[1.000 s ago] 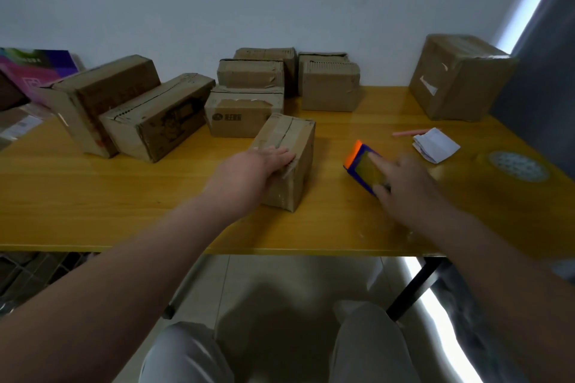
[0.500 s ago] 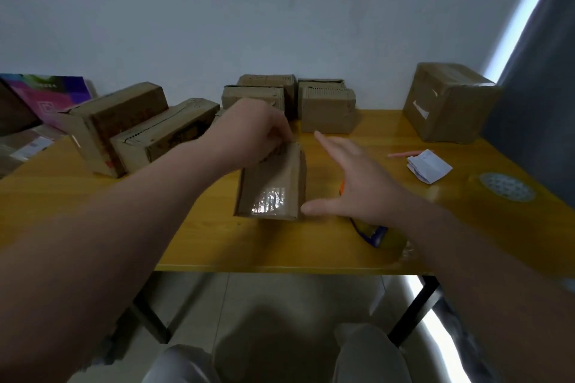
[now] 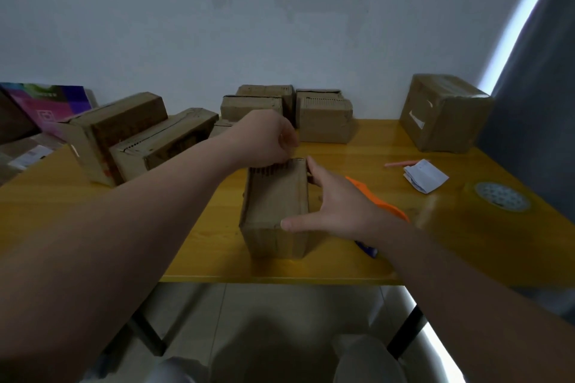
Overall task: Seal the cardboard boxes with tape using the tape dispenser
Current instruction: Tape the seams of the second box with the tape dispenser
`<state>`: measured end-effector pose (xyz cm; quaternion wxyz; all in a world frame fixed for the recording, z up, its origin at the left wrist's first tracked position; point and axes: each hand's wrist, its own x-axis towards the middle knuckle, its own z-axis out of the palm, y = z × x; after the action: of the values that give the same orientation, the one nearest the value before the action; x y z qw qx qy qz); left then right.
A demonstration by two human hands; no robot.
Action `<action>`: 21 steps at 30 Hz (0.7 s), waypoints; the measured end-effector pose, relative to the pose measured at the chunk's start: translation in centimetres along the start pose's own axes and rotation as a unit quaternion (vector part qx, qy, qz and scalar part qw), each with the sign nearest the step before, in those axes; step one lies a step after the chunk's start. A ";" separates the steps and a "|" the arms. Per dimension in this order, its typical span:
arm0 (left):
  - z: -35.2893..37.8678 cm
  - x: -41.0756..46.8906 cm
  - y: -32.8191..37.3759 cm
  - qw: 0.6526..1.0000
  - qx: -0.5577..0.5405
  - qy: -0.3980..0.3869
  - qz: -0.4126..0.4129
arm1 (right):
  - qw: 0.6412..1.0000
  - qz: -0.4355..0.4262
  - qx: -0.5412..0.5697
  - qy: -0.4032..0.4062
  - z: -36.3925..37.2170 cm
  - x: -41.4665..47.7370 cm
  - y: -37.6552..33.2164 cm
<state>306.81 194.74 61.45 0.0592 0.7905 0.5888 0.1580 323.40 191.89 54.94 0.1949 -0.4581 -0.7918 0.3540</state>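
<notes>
I'm clutching the small brown cardboard box (image 3: 273,196) with my left hand (image 3: 264,143), my right hand (image 3: 339,205) spread against it. The orange plastic tape dispenser (image 3: 384,204) is lying idle, so no taping yet.

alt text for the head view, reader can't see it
Two bare hands steady a small cardboard box on a yellow table: the left hand grips its far end, the right hand rests flat against its right side. An orange tape dispenser lies partly hidden by the right hand.
</notes>
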 end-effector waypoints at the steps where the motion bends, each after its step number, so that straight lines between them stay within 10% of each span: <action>1: 0.0 -0.1 0.0 1.000 -0.003 -0.001 0.002 | 1.000 -0.001 0.005 0.010 0.1 0.1 0.1; 13: 2.5 -3.0 0.2 0.964 0.162 0.209 0.019 | 0.992 0.050 0.000 0.113 1.9 1.2 0.9; 21: 4.4 -5.3 -0.9 0.993 0.085 0.038 0.075 | 0.983 -0.028 -0.013 0.182 1.6 0.2 1.4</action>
<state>306.04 190.36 56.07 -0.0426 0.8279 0.5411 0.1413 323.09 191.94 52.83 0.3399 -0.4954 -0.7597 0.2489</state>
